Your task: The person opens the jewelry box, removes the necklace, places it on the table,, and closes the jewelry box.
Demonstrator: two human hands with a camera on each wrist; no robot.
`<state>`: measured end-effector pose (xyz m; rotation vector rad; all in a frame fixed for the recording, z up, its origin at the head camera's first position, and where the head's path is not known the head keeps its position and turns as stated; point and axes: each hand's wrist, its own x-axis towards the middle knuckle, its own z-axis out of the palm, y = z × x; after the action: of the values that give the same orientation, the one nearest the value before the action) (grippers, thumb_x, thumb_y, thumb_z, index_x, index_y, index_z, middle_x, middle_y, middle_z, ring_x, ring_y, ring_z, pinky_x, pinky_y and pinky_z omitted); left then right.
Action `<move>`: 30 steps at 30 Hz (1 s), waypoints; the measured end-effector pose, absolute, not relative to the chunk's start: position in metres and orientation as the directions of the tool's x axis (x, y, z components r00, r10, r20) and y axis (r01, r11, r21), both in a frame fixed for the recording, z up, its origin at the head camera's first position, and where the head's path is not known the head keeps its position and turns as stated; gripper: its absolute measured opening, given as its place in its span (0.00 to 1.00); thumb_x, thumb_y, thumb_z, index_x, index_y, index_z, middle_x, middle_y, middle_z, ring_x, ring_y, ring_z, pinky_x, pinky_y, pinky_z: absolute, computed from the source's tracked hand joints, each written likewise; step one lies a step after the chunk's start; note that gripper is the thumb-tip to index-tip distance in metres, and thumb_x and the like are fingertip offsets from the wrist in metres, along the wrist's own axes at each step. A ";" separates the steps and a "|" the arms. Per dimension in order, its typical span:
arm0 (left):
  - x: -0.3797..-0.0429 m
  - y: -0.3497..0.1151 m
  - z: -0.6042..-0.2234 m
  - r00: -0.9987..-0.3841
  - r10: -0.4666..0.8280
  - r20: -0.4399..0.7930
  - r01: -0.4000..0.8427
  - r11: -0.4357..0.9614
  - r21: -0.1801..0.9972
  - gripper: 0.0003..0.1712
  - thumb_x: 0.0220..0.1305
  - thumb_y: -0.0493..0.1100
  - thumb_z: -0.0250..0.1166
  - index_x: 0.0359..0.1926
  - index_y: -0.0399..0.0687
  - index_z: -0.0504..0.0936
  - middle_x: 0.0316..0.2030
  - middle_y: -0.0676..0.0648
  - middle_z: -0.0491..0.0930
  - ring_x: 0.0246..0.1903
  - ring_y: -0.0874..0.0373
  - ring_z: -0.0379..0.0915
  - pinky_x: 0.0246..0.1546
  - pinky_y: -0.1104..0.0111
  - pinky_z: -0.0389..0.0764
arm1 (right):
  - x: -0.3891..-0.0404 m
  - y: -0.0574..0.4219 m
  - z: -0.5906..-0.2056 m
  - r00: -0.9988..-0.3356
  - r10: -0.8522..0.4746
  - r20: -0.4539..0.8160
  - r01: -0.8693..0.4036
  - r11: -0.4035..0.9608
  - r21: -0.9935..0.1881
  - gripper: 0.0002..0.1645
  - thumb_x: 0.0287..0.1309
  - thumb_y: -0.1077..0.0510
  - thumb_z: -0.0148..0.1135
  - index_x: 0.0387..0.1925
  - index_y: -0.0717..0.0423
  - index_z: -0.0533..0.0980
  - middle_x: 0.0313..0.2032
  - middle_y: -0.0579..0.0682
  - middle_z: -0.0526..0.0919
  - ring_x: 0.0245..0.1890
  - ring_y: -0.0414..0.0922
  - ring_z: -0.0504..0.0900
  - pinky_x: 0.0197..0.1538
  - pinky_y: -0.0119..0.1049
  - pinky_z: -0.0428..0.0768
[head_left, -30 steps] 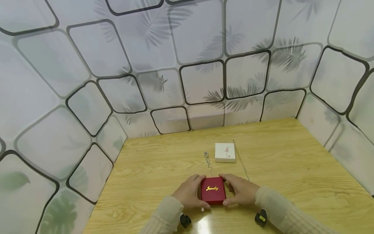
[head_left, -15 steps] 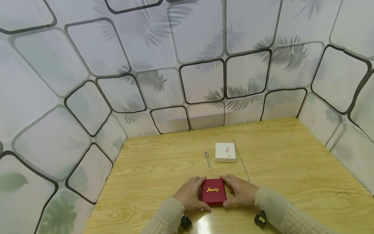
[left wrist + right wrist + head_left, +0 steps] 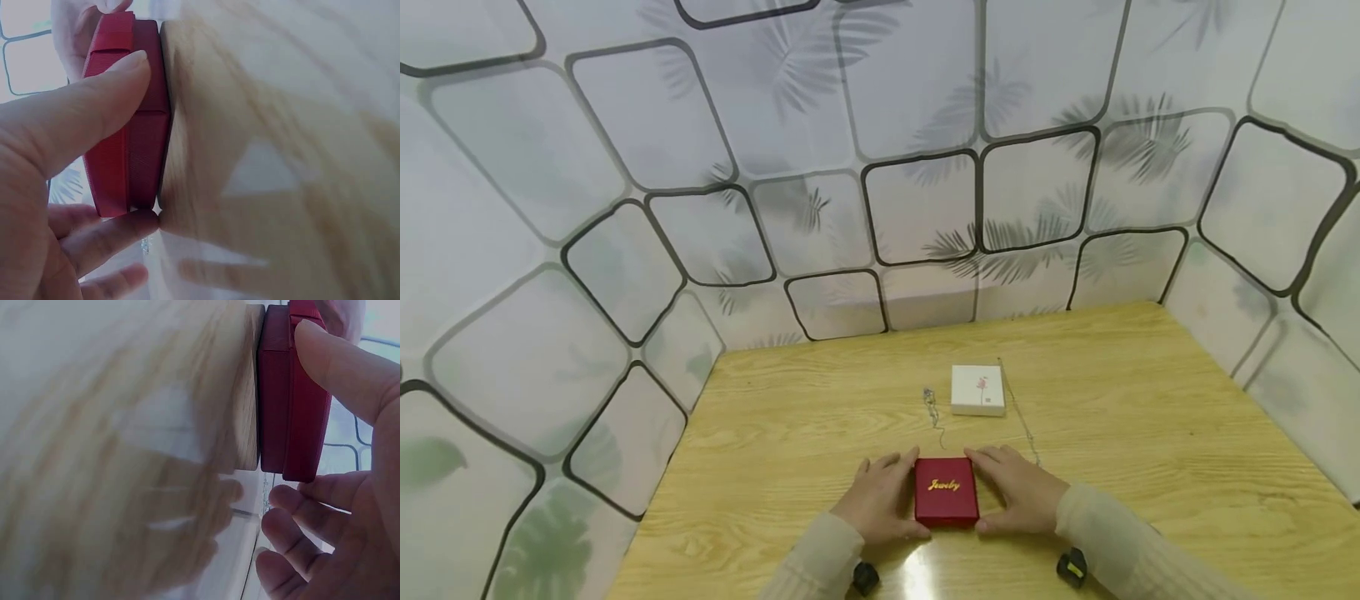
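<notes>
A square red box (image 3: 946,504) with gold "Jewelry" lettering lies closed on the table between both hands. My left hand (image 3: 874,507) frames its left side, fingers extended past the back corner and thumb near the front corner. In the left wrist view, the thumb (image 3: 119,87) overlaps the box's ribbed red edge (image 3: 109,175). On the other side, my right hand (image 3: 1021,493) has its index fingertip by the back right corner and its thumb by the front right corner. The right wrist view shows its other fingers (image 3: 300,531) loosely bent beside the box.
Behind the red box stands a white box (image 3: 972,390) with a pink flower print. A silver chain (image 3: 931,406) lies bunched to its left, and another thin chain (image 3: 1021,417) stretches along its right. Patterned walls (image 3: 917,217) border the wooden table (image 3: 760,467).
My left hand has eased slightly left and its fingers have spread, loosening from the red box. The right thumb sits slightly farther from the box. The box stays nearly in place.
</notes>
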<state>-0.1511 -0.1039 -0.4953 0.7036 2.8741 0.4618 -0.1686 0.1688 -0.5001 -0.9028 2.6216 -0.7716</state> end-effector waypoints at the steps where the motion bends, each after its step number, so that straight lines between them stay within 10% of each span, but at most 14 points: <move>1: -0.151 -0.105 -0.495 -0.877 0.476 -0.072 0.432 0.844 0.318 0.67 0.40 0.72 0.71 0.75 0.50 0.51 0.67 0.45 0.65 0.67 0.47 0.58 0.63 0.39 0.56 | -0.168 0.168 -0.500 -0.772 -0.632 -0.060 -0.503 0.667 -0.549 0.63 0.43 0.27 0.67 0.72 0.59 0.57 0.66 0.58 0.64 0.64 0.58 0.64 0.62 0.58 0.66; 30: -0.177 -0.139 -0.492 -0.907 0.422 -0.022 0.378 0.834 0.403 0.57 0.56 0.55 0.71 0.75 0.42 0.48 0.69 0.42 0.62 0.69 0.46 0.54 0.65 0.41 0.55 | -0.201 0.120 -0.489 -0.769 -0.638 0.035 -0.520 0.594 -0.613 0.58 0.53 0.43 0.70 0.73 0.63 0.49 0.67 0.60 0.64 0.60 0.53 0.71 0.64 0.49 0.67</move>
<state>-0.1774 -0.1392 -0.4925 0.6346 2.9020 0.6034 -0.2008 0.1204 -0.4891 -0.9671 2.6329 -0.9216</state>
